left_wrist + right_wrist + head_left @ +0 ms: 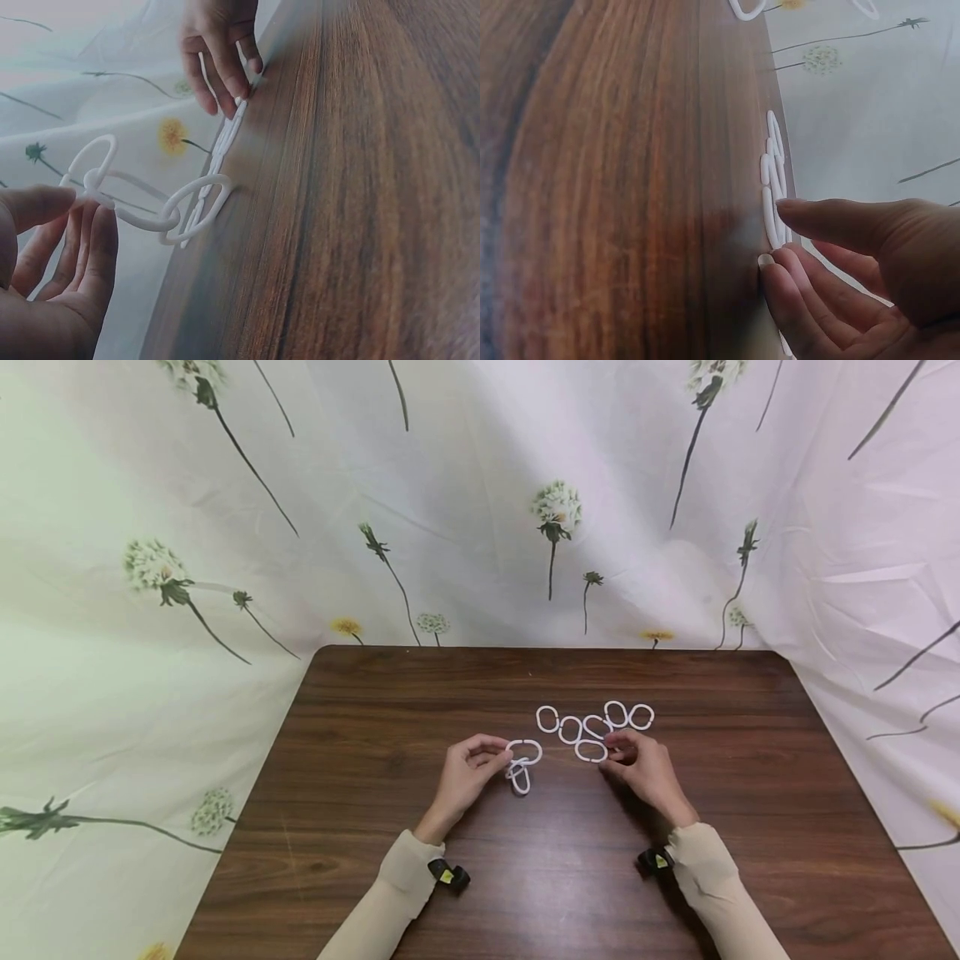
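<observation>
My left hand (468, 777) pinches a short chain of white plastic links (142, 223) between thumb and fingertips. In the left wrist view three open-gapped links hang interlinked from that grip, the far one tilted over the wood. My right hand (647, 770) is low at the tabletop, its thumb and fingertips spread at the right end of a loose white link (577, 751). That link lies flat, nearest me in a small group. In the right wrist view the thumb (802, 214) and fingertips are right at the link's edge, and part of the group is hidden behind the hand.
Several more loose white links (537, 719) lie flat in a loose cluster just beyond the right hand. The brown wood-grain table (337, 777) reaches back to a white curtain (465, 527) printed with dandelions. Black wrist cameras (448, 875) sit at both cuffs.
</observation>
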`<state>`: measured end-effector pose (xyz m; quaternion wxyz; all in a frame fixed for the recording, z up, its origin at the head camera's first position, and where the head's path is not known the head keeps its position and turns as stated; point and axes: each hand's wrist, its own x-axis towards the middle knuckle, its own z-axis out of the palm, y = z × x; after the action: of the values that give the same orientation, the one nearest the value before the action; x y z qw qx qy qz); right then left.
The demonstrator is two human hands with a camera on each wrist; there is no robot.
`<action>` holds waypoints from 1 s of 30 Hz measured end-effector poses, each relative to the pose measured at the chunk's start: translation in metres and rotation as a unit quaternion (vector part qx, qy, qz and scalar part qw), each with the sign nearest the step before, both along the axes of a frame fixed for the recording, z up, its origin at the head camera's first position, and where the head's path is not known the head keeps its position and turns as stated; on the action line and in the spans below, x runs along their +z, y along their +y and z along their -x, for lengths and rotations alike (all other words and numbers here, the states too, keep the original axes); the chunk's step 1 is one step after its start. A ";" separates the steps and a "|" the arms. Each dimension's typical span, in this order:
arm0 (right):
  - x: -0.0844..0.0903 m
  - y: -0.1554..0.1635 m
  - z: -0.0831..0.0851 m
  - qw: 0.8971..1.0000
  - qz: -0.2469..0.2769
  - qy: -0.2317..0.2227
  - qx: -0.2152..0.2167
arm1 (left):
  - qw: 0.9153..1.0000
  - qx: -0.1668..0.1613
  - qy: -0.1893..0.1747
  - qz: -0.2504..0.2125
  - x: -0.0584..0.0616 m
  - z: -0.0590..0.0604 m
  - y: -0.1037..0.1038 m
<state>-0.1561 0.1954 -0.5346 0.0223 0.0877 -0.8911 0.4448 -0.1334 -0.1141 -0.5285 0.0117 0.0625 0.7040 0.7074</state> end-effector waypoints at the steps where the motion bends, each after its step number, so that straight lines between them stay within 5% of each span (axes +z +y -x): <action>1: 0.000 -0.001 0.000 1.000 -0.002 0.001 0.000 | 1.000 0.000 0.001 -0.001 0.000 0.000 0.000; 21: -0.001 -0.013 0.008 0.999 -0.046 0.025 0.004 | 1.000 0.002 0.003 -0.012 0.000 -0.001 0.001; 30: -0.001 -0.016 0.008 0.997 -0.067 0.002 0.024 | 1.000 -0.001 0.000 -0.013 -0.003 0.001 -0.002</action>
<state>-0.1642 0.1799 -0.5352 0.0072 0.1113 -0.9165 0.3843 -0.1341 -0.1158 -0.5312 0.0117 0.0629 0.6949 0.7163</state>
